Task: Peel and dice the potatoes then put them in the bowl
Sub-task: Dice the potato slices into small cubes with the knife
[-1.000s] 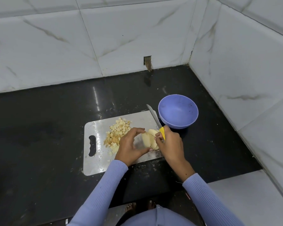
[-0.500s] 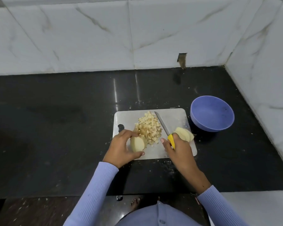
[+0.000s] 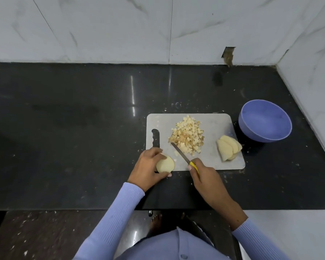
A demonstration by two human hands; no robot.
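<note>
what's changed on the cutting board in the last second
The left hand pulled one potato piece away to the board's near left corner, leaving the sliced potato near the bowl. The right hand swung the knife toward the diced pile. Pile and bowl unchanged.
</note>
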